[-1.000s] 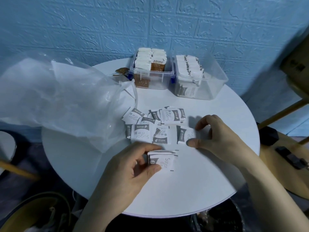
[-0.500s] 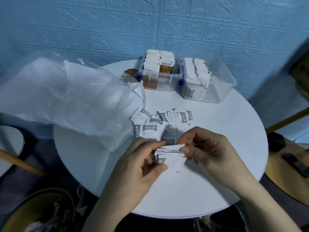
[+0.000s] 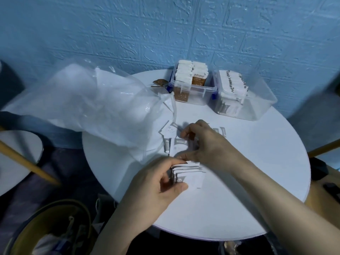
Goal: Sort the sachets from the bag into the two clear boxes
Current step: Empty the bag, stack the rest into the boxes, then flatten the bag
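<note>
My left hand grips a small stack of white sugar sachets just above the round white table. My right hand reaches over the loose white-and-grey sachets scattered mid-table, its fingers curled down onto them; whether it pinches one is hidden. A large clear plastic bag lies on the left. Two clear boxes stand at the back: the left box holds brown-and-white sachets, the right box holds white sachets.
A couple of brown sachets lie on the table beside the left box. A blue textured wall rises behind. Wooden chair parts flank the table, and a round bin sits on the floor at lower left.
My right hand left the stack it had just added a sachet to and moved up to the loose sachets. My left hand keeps hold of the stack.
</note>
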Available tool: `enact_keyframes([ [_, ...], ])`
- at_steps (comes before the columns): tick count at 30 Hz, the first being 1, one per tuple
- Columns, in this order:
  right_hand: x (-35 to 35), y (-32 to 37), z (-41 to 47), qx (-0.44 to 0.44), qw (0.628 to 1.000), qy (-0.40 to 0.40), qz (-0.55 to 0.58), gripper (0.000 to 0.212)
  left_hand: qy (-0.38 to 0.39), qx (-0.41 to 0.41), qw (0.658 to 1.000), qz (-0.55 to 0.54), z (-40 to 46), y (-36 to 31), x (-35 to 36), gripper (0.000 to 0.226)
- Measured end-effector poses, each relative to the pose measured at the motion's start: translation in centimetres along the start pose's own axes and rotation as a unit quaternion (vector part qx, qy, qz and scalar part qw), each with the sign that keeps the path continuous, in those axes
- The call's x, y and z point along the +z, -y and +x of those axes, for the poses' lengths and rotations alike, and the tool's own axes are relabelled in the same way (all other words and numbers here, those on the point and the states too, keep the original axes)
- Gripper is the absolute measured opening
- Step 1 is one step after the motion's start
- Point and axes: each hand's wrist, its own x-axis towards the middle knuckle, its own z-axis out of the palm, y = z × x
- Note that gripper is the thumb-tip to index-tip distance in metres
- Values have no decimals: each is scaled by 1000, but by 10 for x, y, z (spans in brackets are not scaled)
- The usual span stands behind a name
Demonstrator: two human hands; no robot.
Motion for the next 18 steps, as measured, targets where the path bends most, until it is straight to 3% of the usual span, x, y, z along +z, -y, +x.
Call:
enact_keyframes([
  [3, 2, 3, 0, -3, 1000, -6, 20, 40, 6, 3, 1000, -5, 0, 1, 0, 39],
  [8, -11, -4, -15, -18, 978, 29, 207, 25, 0, 33, 999, 9, 0, 1, 1, 34],
  [13, -32, -10, -39, -30, 981, 71, 176, 16, -11, 42, 999, 10, 0, 0, 0, 33],
  [18, -28, -24, -52, -53, 981, 76, 168, 13, -33, 42, 998, 14, -2, 1, 0, 51],
])
